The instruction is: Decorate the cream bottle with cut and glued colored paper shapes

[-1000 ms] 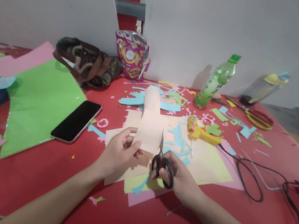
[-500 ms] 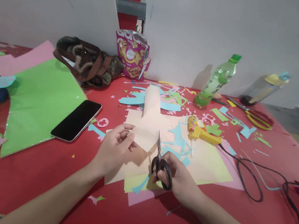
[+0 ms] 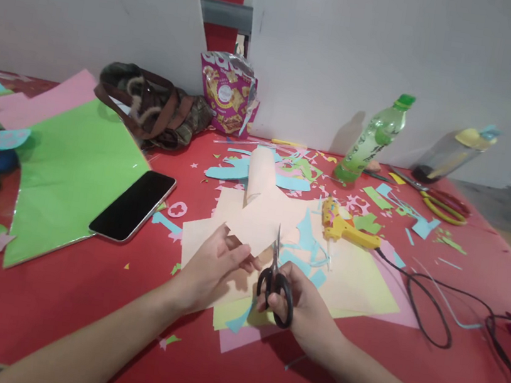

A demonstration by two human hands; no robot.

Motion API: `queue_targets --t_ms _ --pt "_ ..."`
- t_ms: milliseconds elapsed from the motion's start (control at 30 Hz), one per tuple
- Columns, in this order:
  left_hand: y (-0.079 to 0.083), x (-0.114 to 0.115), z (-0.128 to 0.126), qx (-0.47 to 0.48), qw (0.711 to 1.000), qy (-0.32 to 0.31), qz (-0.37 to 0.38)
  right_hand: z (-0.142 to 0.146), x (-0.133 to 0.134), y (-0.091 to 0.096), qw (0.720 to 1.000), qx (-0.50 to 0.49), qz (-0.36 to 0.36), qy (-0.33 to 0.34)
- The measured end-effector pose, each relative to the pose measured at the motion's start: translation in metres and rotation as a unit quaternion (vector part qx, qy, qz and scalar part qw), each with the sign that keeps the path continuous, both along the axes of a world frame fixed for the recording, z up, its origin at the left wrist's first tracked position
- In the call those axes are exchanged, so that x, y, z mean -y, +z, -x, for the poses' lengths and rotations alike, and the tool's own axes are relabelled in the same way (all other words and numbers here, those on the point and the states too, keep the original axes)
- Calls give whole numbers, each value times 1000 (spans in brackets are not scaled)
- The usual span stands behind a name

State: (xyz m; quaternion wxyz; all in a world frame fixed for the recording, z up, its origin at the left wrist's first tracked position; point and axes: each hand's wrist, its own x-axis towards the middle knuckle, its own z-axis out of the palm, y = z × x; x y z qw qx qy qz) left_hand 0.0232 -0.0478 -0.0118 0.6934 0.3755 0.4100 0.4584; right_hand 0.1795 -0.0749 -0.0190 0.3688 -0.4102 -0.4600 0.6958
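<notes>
Since the earlier frame, the left hand (image 3: 208, 269) has shifted toward the scissors (image 3: 275, 283). At ten o'clock from the cream paper strip (image 3: 259, 217), a camouflage bag (image 3: 178, 116) shows something fuzzy and beige at its mouth; at eleven stands a snack pouch (image 3: 225, 95), contents hidden. The left hand is at seven, fingers slightly apart by the strip's near edge; whether they grip it I cannot tell. The strip is over pale sheets (image 3: 343, 277). At five, the right hand (image 3: 304, 303) has its fingers clamped on the scissors. Between one and two stands a green-capped bottle (image 3: 371, 141); at two, a yellow-lidded clear bottle (image 3: 453, 154), contents too blurred to tell.
</notes>
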Motion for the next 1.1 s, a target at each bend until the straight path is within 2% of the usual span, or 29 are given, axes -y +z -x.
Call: queue_targets --t_ms 67,133,333,500,833,1100 --pt "-2 1 -2 -9 999 -47 12 3 2 1 1000 7 15 0" --pt "-3 1 -3 -45 997 -66 4 6 3 2 999 10 33 4" --pt "1 1 -2 -207 978 -19 -25 7 6 2 999 -13 36 28" --pt "2 3 -1 -272 962 -34 -14 4 6 1 999 -2 13 42" --pt "4 4 0 -290 953 -72 -38 3 6 -1 998 -21 -27 49" --pt "6 3 1 -324 942 -77 -37 2 7 -8 998 -35 -18 41"
